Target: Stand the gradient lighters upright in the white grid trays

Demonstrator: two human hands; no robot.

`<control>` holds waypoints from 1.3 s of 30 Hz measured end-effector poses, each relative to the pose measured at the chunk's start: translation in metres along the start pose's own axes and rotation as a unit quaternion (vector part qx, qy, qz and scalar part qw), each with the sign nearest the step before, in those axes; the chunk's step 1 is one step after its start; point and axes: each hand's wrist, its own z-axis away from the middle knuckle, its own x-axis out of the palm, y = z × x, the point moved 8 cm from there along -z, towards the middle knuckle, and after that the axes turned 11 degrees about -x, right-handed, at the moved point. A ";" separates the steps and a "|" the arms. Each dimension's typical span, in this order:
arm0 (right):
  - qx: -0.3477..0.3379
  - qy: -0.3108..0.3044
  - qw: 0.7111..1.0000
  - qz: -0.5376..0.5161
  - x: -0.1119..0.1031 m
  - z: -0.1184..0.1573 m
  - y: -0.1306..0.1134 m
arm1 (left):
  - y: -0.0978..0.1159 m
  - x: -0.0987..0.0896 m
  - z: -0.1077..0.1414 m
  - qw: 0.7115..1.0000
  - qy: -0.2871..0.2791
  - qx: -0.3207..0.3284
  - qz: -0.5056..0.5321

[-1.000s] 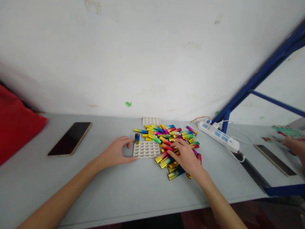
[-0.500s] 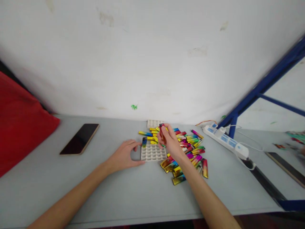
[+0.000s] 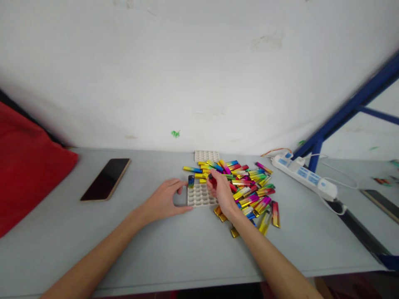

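A pale tray with rows of holes (image 3: 199,197) lies in front of me. One blue lighter (image 3: 191,182) stands upright in its far left corner. My left hand (image 3: 165,198) is open at the tray's left side, thumb and fingers spread along that edge. Over the tray's right part, my right hand (image 3: 220,189) is closed on a lighter with a dark top and a bit of red (image 3: 212,179); the hand hides most of it. Beside and behind the tray spreads a heap of shiny, many-coloured lighters (image 3: 249,200), some under my right forearm.
A second holed tray (image 3: 206,156) lies by the wall. To the left are a phone (image 3: 106,179) and a red cloth-like object (image 3: 31,166). On the right are a white power strip (image 3: 304,176) with cables, a blue metal frame (image 3: 339,116) and another dark flat device (image 3: 382,204).
My right hand has come down toward the tray with the lighter in it. My left hand keeps its place at the tray's edge. The view has shifted slightly.
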 end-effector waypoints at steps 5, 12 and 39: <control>0.037 -0.010 0.997 -0.062 0.007 -0.001 0.001 | -0.002 -0.001 -0.001 1.000 -0.001 -0.002 0.001; -0.021 -0.018 0.999 0.017 0.013 0.003 0.000 | 0.000 -0.001 -0.001 1.000 0.000 0.002 -0.004; -0.209 -0.037 0.941 0.264 0.009 0.011 -0.024 | 0.001 -0.002 -0.002 1.000 0.000 0.003 -0.008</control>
